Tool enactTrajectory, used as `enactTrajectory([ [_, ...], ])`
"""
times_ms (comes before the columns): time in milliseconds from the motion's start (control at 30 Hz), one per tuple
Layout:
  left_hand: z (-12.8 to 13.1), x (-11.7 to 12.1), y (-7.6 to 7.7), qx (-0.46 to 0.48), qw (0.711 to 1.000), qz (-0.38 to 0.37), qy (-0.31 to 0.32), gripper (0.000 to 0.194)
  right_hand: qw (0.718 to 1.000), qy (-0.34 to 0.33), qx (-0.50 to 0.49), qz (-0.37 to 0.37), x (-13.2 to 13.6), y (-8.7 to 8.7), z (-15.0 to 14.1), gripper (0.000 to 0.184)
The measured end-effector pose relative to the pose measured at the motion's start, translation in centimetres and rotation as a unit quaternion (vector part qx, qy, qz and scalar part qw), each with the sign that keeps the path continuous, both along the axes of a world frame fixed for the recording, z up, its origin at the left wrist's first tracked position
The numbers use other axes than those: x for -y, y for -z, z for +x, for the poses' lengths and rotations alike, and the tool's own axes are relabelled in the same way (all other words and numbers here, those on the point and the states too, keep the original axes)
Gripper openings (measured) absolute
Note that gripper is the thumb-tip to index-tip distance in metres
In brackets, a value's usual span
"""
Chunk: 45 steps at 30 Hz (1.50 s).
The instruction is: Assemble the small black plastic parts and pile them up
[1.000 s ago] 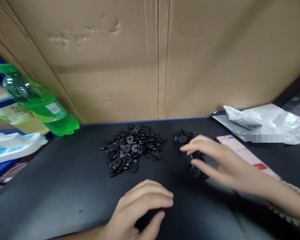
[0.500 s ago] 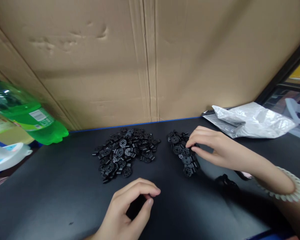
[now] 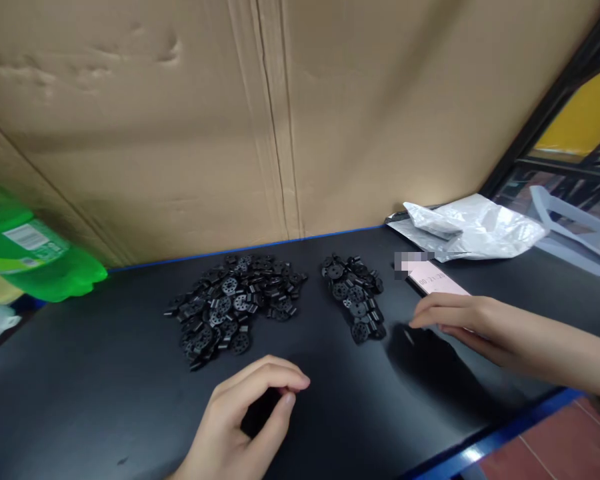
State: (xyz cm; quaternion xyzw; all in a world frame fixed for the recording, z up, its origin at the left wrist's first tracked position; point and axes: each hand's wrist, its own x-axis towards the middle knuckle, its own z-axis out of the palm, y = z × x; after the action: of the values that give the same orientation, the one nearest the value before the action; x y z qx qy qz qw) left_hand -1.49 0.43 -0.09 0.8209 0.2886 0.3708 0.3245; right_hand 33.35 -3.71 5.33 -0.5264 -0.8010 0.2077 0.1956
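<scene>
My left hand (image 3: 250, 413) hovers over the near middle of the black table, fingers curled and a small gap between thumb and index finger; nothing shows between them. My right hand (image 3: 473, 323) is to the right of the smaller pile, just below the phone, its fingers pointing left and thumb apart from the index finger, with no held thing visible. Dark shapes (image 3: 433, 350) under it blend with its shadow. A large pile of small black round plastic parts with holes (image 3: 230, 307) lies left of centre. A smaller elongated pile of similar parts (image 3: 353, 293) lies right of it.
A phone (image 3: 433, 280) showing a timer lies behind my right hand. Crumpled silvery plastic bag (image 3: 485, 230) rests at the back right. At the left stands a green bottle (image 3: 40, 257), tilted in view. A cardboard wall (image 3: 180, 167) closes the back; the blue table edge (image 3: 500, 440) runs along the right front.
My right hand has left the smaller pile and moved right and towards me, uncovering that pile and the phone. The view has shifted to the right. My left hand keeps its pose.
</scene>
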Motion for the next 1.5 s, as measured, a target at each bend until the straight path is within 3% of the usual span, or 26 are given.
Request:
enactTrajectory([
  [67, -0.1, 0.1, 0.1, -0.003, 1.000, -0.001, -0.001, 0.028, 0.998, -0.003, 0.044, -0.051, 0.3, 0.6, 0.3, 0.026],
  [133, -0.2, 0.1, 0.2, -0.004, 1.000, 0.000, -0.002, 0.028, 0.996, 0.041, 0.058, -0.062, 0.5, 1.1, 0.4, 0.027],
  [367, -0.3, -0.2, 0.4, -0.006, 1.000, 0.022, 0.007, 0.028, 0.995, 0.090, 0.036, 0.010, 0.0, 3.7, 0.4, 0.007],
  [467, -0.2, -0.2, 0.3, -0.001, 1.000, 0.029, 0.010, 0.027, 0.993, 0.107, 0.009, 0.048, -0.8, 3.3, 0.1, 0.006],
  [567, 0.0, -0.1, 0.2, 0.005, 1.000, 0.030, 0.008, 0.025, 0.989, 0.107, -0.019, 0.103, -1.8, 1.9, -0.9, 0.007],
  [800, -0.1, 0.1, 0.5, 0.004, 1.000, 0.021, 0.001, 0.024, 0.979, 0.099, 0.007, 0.179, -6.7, -0.4, -2.8, 0.010],
  [933, -0.1, 0.2, 0.6, 0.005, 1.000, 0.020, 0.009, 0.023, 0.982, 0.101, 0.026, 0.160, -8.1, 0.0, -2.2, 0.011],
  [1100, 0.1, 0.0, 0.6, 0.005, 1.000, 0.012, 0.013, 0.022, 0.986, 0.112, -0.016, 0.124, -7.3, 1.1, -1.2, 0.003],
  [1233, 0.0, 0.0, 0.6, 0.003, 1.000, 0.005, 0.008, 0.022, 0.989, 0.108, -0.043, 0.094, -7.0, 1.4, -0.9, 0.006],
  [1500, 0.1, -0.2, 0.6, -0.005, 1.000, -0.003, 0.005, 0.020, 0.989, 0.094, 0.025, 0.108, -7.2, 2.2, -1.4, 0.018],
])
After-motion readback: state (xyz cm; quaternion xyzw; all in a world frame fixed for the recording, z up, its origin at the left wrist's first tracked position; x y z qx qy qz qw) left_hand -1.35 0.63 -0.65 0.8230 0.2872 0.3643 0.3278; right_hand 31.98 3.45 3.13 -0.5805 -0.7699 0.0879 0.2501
